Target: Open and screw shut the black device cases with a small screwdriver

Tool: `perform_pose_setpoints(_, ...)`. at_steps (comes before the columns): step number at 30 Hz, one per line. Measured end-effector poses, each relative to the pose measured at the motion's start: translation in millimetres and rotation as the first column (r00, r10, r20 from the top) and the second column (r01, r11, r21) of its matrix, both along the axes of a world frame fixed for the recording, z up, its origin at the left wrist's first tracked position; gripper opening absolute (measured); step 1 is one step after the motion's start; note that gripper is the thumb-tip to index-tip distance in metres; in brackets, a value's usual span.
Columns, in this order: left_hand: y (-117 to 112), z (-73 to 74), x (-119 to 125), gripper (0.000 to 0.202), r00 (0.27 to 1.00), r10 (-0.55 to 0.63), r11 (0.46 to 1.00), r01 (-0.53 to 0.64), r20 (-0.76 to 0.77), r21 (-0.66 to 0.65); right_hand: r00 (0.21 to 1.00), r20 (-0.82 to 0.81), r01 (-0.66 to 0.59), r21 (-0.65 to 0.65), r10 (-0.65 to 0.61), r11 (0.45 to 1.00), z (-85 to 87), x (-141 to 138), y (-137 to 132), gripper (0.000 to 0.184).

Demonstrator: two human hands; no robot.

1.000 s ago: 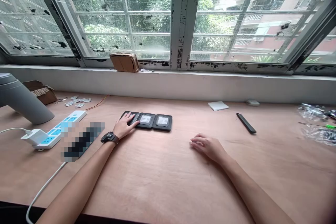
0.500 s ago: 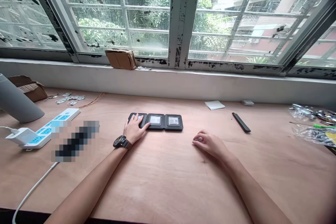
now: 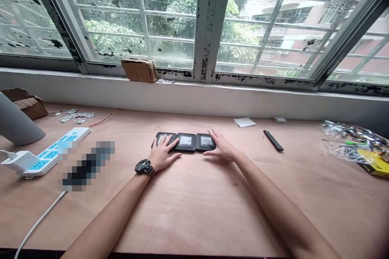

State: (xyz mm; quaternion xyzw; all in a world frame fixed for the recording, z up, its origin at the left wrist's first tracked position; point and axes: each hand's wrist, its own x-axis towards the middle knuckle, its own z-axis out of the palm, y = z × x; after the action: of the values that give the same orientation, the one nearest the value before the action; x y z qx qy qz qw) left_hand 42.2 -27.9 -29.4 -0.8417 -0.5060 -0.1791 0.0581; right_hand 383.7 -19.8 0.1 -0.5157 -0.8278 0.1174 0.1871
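Note:
Three flat black square cases with white labels stand side by side in a row on the table. My left hand (image 3: 163,156), a black watch (image 3: 144,167) on its wrist, lies with spread fingers over the left case (image 3: 158,139) and partly covers its label. The middle case (image 3: 185,141) is between my hands, its printed label in full view. At the right case (image 3: 206,141), my right hand (image 3: 221,148) is open, thumb near the front edge and fingers by the right side. Whether it touches that case I cannot tell.
A white power strip (image 3: 57,151) with a plugged-in charger (image 3: 21,163) is at the left, near a grey cylinder (image 3: 18,123). Toward the right are a white pad (image 3: 244,122), a black bar (image 3: 273,141) and a yellow box (image 3: 375,164) beside clear plastic bags.
My right hand has moved left and forward to the right case, and its curled fingers have opened. The row of cases has shifted slightly right, my left hand with it. The view has turned a little.

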Motion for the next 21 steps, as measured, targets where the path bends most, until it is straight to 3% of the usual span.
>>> perform_pose_setpoints(3, 0, -1.3, 0, 0.062, 1.0, 0.005, 1.0, -0.005, -0.021, -0.029, 0.998, 0.027, -0.05, -0.089, 0.053, 0.995, 4.8, 5, 14, 0.116)
perform_pose_setpoints(5, 0, -1.9, 1, 0.059, 1.0, 0.016, 0.999, -0.017, -0.014, -0.036, 0.999, 0.026, -0.046, -0.073, 0.048, 0.996, 7.8, 12, 8, 0.111)
perform_pose_setpoints(10, -1, -3.8, 8, 0.063, 1.0, 0.027, 0.999, -0.027, -0.013, -0.021, 0.995, -0.013, -0.096, 0.063, 0.097, 0.993, 12.9, 17, -48, 0.106)
perform_pose_setpoints(15, -3, -4.2, 14, 0.068, 1.0, 0.01, 1.0, -0.01, -0.026, 0.003, 0.984, -0.039, -0.172, 0.057, 0.174, 0.983, 9.5, -7, -110, 0.107)
perform_pose_setpoints(21, -2, -1.7, 14, 0.067, 0.999, 0.003, 1.0, -0.003, -0.039, -0.002, 0.978, -0.037, -0.206, -0.037, 0.205, 0.978, -2.7, -17, -130, 0.11)
